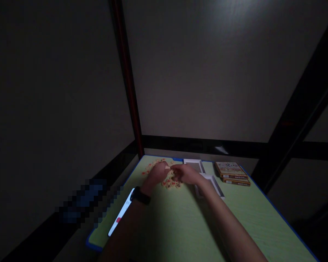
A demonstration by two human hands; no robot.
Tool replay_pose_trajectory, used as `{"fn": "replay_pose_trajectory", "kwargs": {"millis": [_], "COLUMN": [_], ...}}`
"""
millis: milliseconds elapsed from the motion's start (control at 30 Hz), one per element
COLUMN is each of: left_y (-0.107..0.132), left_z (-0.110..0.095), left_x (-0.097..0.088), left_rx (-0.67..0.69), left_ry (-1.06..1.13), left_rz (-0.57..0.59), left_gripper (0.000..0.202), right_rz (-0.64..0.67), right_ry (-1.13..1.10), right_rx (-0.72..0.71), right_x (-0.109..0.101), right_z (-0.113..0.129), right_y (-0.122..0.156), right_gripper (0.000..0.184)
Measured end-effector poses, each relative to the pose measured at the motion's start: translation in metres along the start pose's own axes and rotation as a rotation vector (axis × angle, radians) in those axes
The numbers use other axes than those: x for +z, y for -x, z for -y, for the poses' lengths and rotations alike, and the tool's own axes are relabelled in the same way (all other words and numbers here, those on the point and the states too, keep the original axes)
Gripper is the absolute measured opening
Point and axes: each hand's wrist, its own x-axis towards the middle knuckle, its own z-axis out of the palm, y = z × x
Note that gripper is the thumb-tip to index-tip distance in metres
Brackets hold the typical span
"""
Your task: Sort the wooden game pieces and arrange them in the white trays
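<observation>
On a green table [180, 222] lies a scatter of small pale pieces with red marks [171, 183], near the far edge. My left hand [159, 172], with a black band on its wrist, rests over the pieces with fingers curled, pinching one small pale piece at its fingertips. My right hand [186, 174] reaches in from the right, fingers bent and meeting the left hand's fingertips over the pile. What the right fingers hold is too small and dim to make out.
Two shallow white trays sit to the right of my hands, one [194, 164] at the far edge, another [214, 183] partly behind my right forearm. A stack of flat boxes [231, 173] lies further right. A phone [120, 216] lies at the table's left edge. Dark frame posts surround the table.
</observation>
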Motion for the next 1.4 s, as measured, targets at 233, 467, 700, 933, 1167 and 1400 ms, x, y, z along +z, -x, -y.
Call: {"fn": "replay_pose_trajectory", "kwargs": {"millis": [233,467,700,933,1167,1400], "left_y": [0.019,0.036,0.044,0.046,0.057,0.066], "left_z": [-0.012,-0.010,-0.010,-0.008,0.004,0.008], "left_x": [-0.002,0.002,0.008,0.013,0.004,0.000], "left_rx": [-0.254,-0.353,-0.388,-0.503,-0.298,-0.253], "left_ry": [1.129,1.483,1.560,1.395,0.698,0.399], "left_rz": [-0.033,-0.039,-0.096,-0.188,-0.107,0.095], "left_gripper": [0.033,0.048,0.052,0.038,0.007,0.011], "right_rz": [-0.169,-0.139,-0.029,0.053,0.349,0.475], "right_ry": [-0.325,-0.267,-0.516,-0.709,-0.500,-0.288], "right_rx": [-0.096,-0.162,-0.086,0.000,0.107,0.205], "right_x": [0.002,-0.005,0.000,-0.002,-0.003,0.012], "right_z": [0.013,0.022,0.012,0.001,-0.003,0.012], "right_y": [-0.004,0.000,-0.003,0.000,0.005,0.007], "right_gripper": [0.035,0.025,0.022,0.025,0.019,0.016]}}
